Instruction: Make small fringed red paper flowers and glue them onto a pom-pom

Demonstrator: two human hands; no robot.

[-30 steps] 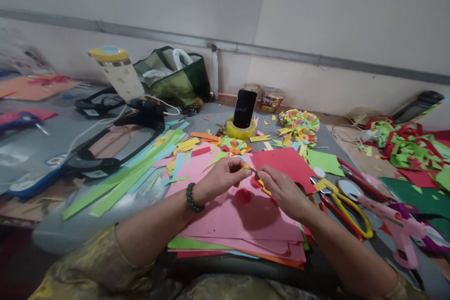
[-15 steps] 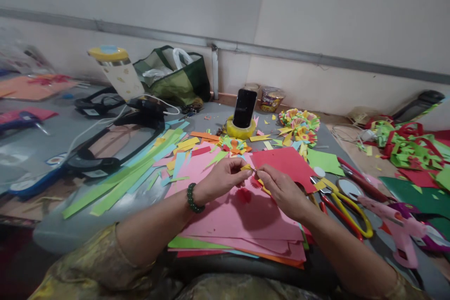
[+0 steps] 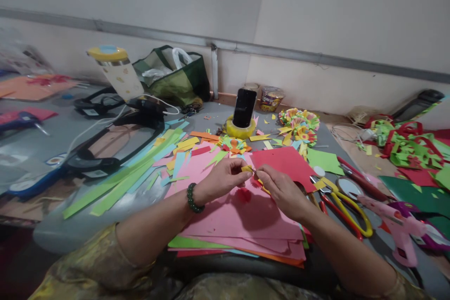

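My left hand [image 3: 225, 179], with a green bead bracelet [image 3: 192, 198] at its wrist, pinches a small yellow paper piece [image 3: 246, 168] over the stack of pink paper [image 3: 218, 218]. Facing it, my right hand [image 3: 283, 190] is closed on a thin tool with a narrow dark tip [image 3: 254, 170], which meets the yellow paper; its kind is hidden by the fingers. Below the hands lie red paper cutouts [image 3: 243, 195] with notched edges. A red sheet [image 3: 281, 161] lies just beyond my right hand.
Pliers [image 3: 351, 208], a pink glue gun [image 3: 393, 222] and a purple tape measure [image 3: 431, 232] lie at right. A phone [image 3: 244, 108] stands in a yellow tape roll [image 3: 241, 129] behind. Green paper strips [image 3: 130, 176], a black headset frame [image 3: 123, 138] and a tumbler [image 3: 119, 72] are left.
Almost nothing differs. Both hands keep their place and their hold, and the yellow paper shifts only slightly at the fingertips.
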